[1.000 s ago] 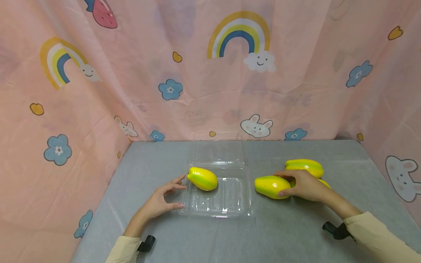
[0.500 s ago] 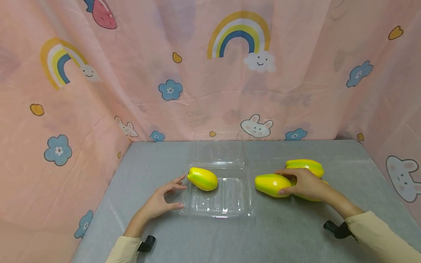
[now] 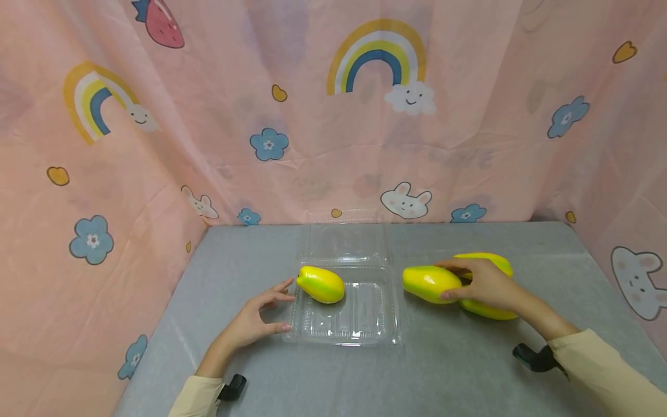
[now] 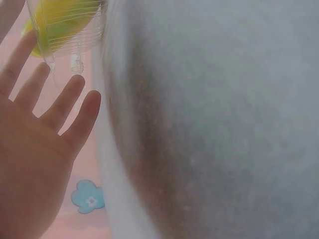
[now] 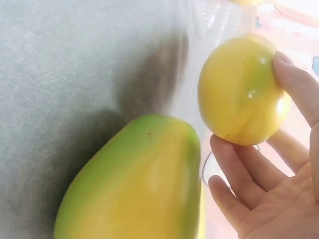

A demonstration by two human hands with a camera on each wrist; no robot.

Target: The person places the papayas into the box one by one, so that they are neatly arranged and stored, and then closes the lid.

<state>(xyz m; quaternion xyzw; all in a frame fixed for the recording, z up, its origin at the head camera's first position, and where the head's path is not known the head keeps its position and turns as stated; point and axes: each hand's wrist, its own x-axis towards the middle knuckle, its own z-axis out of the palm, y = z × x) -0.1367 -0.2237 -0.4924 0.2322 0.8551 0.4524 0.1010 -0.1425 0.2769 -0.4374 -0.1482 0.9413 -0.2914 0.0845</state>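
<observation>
My right hand (image 3: pixel 484 284) grips the thick end of a yellow-green papaya (image 3: pixel 429 284) between thumb and fingers. In the right wrist view, that papaya (image 5: pixel 239 92) hangs above the grey table, its shadow beneath. Two more papayas, one behind (image 3: pixel 487 258) and one nearer (image 3: pixel 492 311), lie partly hidden by the hand. A clear plastic clamshell box (image 3: pixel 377 310) stands with its lid raised at the back. Inside its left back part rests another papaya (image 3: pixel 321 284). My left hand (image 3: pixel 252 315) has its fingers extended, fingertips right at the box's left side.
A grey table (image 3: pixel 344 382) carries everything. Behind and along both sides hangs a pink curtain (image 3: pixel 323 162) printed with rainbows, flowers and rabbits. The raised clear lid (image 3: pixel 346 240) stands near the table's back edge.
My right hand has raised the gripped papaya slightly, moving it up and away from the nearer papaya. The left hand and the box stay where they were.
</observation>
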